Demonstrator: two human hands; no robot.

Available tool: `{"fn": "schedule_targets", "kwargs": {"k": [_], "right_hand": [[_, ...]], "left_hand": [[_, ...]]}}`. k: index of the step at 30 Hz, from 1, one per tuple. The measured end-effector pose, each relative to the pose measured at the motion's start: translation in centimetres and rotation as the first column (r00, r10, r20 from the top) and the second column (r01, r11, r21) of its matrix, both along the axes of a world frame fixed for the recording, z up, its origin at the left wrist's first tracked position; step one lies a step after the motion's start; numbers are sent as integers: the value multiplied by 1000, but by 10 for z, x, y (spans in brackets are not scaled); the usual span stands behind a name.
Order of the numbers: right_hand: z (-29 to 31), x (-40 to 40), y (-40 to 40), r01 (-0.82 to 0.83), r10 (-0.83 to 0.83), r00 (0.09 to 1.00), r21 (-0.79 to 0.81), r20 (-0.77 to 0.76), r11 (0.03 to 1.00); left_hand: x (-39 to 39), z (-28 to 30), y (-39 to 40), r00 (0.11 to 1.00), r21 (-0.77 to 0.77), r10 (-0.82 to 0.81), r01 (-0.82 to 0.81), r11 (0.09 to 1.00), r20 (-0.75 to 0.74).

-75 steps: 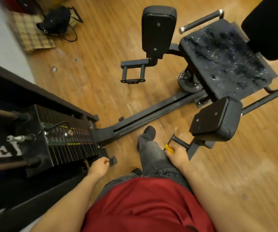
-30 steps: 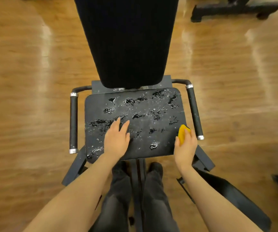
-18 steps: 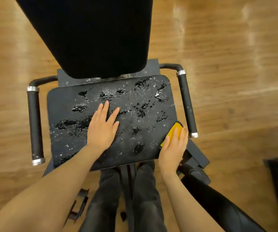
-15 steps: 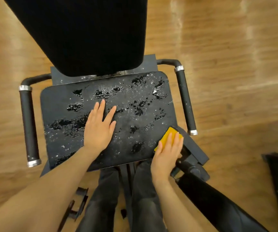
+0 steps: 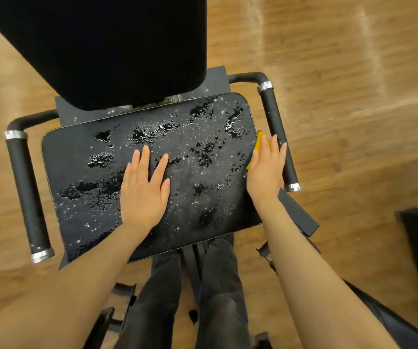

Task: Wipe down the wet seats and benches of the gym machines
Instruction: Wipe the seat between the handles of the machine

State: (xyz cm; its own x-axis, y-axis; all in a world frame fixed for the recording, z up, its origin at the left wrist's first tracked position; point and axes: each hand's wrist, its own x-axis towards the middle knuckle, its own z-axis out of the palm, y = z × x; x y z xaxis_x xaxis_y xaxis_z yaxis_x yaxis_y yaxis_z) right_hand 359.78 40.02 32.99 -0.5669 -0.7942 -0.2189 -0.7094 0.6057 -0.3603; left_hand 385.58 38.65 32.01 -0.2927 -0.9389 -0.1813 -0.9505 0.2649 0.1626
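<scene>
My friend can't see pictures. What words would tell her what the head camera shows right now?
Seen from above, a person leans over a black gym machine seat covered in water drops. Their left hand lies flat on the middle of it, while the right hand presses a yellow cloth at its right edge, beside a side handle. A black backrest rises behind, over wooden floor.

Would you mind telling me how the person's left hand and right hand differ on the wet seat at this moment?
The left hand lies flat with fingers spread, mid-seat, holding nothing; the right hand presses a yellow cloth at the seat's right edge, beside the handle. Both have straight fingers, palms down on the seat.
</scene>
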Motion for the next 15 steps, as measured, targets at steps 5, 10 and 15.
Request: {"fn": "schedule_targets", "kwargs": {"k": [5, 10, 15], "right_hand": [[-2, 20, 18, -59, 56, 993, -30, -102, 998], [-4, 75, 97, -86, 90, 984, 30, -156, 996], [-6, 91, 121, -92, 96, 987, 36, -128, 995]], "left_hand": [[0, 1, 0, 1000, -1, 4, -4, 1000, -2], [-1, 2, 0, 1000, -18, -3, 3, 1000, -18], [0, -1, 1, 1000, -27, -1, 1, 1000, -15]]}}
